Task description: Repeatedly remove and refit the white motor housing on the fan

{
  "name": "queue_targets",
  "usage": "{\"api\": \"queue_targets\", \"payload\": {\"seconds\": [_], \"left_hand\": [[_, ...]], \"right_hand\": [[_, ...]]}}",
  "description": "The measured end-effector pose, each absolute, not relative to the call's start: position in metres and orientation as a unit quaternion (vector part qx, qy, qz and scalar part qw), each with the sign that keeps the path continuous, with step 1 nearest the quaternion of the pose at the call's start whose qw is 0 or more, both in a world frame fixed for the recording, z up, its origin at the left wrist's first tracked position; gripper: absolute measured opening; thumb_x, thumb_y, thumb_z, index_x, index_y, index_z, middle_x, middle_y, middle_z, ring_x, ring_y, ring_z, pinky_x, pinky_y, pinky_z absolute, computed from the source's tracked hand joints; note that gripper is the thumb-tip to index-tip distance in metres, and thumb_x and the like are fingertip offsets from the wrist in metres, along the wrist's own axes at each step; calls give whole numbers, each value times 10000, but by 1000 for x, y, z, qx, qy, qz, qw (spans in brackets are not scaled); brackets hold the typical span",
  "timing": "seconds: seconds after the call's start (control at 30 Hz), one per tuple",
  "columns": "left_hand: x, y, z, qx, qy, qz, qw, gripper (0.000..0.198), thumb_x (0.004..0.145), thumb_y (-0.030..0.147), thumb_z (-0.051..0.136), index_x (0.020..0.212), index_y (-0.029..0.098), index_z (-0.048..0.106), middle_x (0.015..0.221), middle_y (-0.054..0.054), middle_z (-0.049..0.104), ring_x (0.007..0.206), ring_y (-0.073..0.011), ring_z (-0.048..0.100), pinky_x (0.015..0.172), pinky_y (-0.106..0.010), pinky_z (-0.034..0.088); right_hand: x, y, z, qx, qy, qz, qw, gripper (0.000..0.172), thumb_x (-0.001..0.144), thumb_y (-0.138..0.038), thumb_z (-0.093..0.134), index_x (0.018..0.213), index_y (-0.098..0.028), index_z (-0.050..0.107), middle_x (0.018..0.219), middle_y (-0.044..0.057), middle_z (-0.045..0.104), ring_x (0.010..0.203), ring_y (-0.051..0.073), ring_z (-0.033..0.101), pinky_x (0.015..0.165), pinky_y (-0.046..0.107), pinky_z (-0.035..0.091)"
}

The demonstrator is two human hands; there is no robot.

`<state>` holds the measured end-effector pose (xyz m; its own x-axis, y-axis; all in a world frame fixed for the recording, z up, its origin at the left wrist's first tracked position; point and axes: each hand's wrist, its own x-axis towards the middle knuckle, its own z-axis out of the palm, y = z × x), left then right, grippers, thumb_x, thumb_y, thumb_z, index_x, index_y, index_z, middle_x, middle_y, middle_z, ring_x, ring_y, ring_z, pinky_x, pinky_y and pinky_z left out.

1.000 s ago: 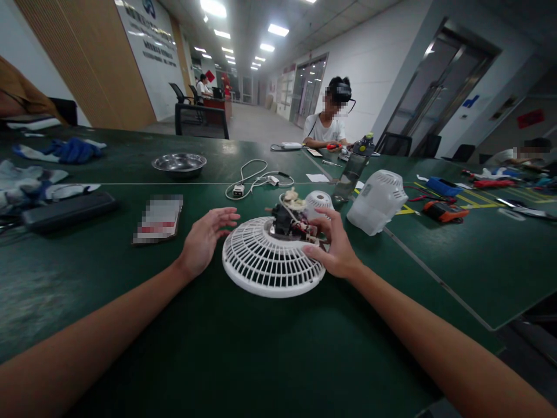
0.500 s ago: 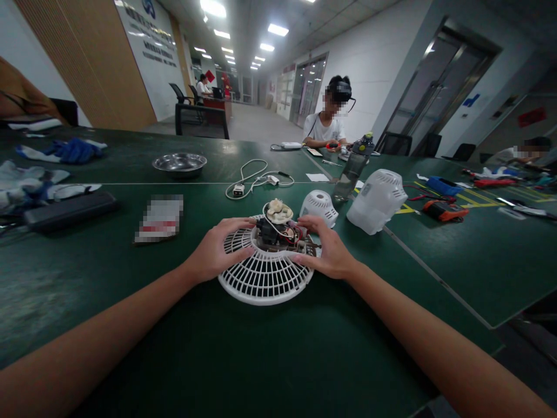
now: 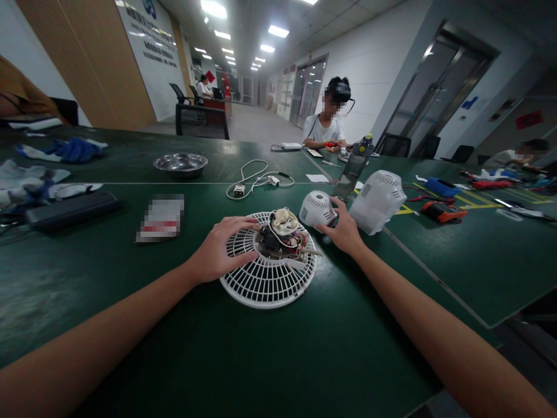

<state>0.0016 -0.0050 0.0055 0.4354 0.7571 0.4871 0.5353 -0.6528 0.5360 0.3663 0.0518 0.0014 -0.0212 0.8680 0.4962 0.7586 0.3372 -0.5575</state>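
Observation:
A round white fan grille [image 3: 270,284] lies on the green table, with a motor assembly [image 3: 278,238] with wires and a cream-coloured gear part on top of it. My left hand [image 3: 221,249] rests at the left side of the grille, thumb and fingers apart, fingertips by the motor. To the right, my right hand [image 3: 343,229] has its thumb and fingers around the right side of a small white vented cover [image 3: 317,210]. A larger translucent white housing [image 3: 378,203] stands just right of that hand.
Behind the cover stands a water bottle [image 3: 352,168]. A white cable [image 3: 255,184], a metal bowl [image 3: 180,165] and a box [image 3: 161,217] lie farther back and left. An orange meter [image 3: 444,211] is at the right. A person [image 3: 326,125] sits across the table [image 3: 261,360].
My right hand has left the motor and moved right to the small white cover. The motor has tilted or shifted slightly right on the grille. My left hand has stayed nearly still.

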Motion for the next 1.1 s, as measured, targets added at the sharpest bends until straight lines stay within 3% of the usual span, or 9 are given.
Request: {"api": "queue_targets", "payload": {"seconds": [0.1,0.2,0.33,0.4,0.47,0.63,0.83,0.97,1.1], "left_hand": [[2,-5,6,834,387,364,150,551,857,588,691,1310,279,638,1460,-84,622,1353,-351,533,1114,-604,416],[1,-5,5,834,388,362,147,545,860,585,692,1307,278,632,1450,-91,623,1345,-348,537,1106,-606,416],[1,-3,5,842,386,350,140,557,855,579,702,1315,279,613,1450,-99,616,1349,-351,529,1112,-609,402],[1,-3,5,844,387,346,135,557,854,584,698,1312,280,609,1446,-99,617,1341,-356,532,1104,-610,404],[2,-3,6,842,388,350,132,548,858,591,685,1302,279,611,1430,-98,625,1323,-357,541,1089,-606,411],[1,-3,6,848,383,348,119,553,857,595,673,1296,266,604,1405,-102,629,1293,-355,548,1071,-586,424],[2,-2,7,846,394,340,114,688,830,625,668,1387,246,530,1371,-119,630,1238,-364,560,1037,-570,447],[4,-4,7,842,399,343,118,784,811,637,682,1464,259,467,1389,-130,617,1238,-385,556,1032,-599,440],[4,-5,9,841,399,344,125,820,812,625,688,1513,295,422,1441,-128,595,1271,-397,536,1044,-638,418]], "right_hand": [[362,51,3,-598,-636,149,465,871,623,-359,837,1409,-250,477,1057,51,708,933,281,680,946,506,538],[353,44,10,-560,-493,363,558,647,704,-499,736,1272,-268,530,862,-8,686,734,222,658,721,397,583],[332,23,24,-421,-418,574,564,419,818,-582,610,1076,-252,610,920,19,708,788,204,675,672,330,583],[320,9,31,-369,-446,553,599,420,822,-521,673,1171,-303,589,1057,-3,709,874,196,674,711,324,594],[310,-5,36,-346,-503,506,609,548,809,-473,736,1303,-350,532,1107,-10,701,892,199,667,757,352,605],[298,-25,38,-331,-679,388,528,896,719,-363,887,1462,-399,386,1147,22,691,1030,270,673,946,517,585],[302,-24,35,-316,-783,249,474,941,742,-360,882,1513,-422,347,1333,47,628,1166,296,651,1058,582,537],[302,-26,38,-335,-827,147,427,939,789,-402,836,1569,-426,314,1560,66,478,1300,356,570,1065,626,525],[300,-28,43,-338,-860,85,373,950,858,-428,750,1634,-409,202,1501,92,514,1297,368,551,1081,662,492]]}}
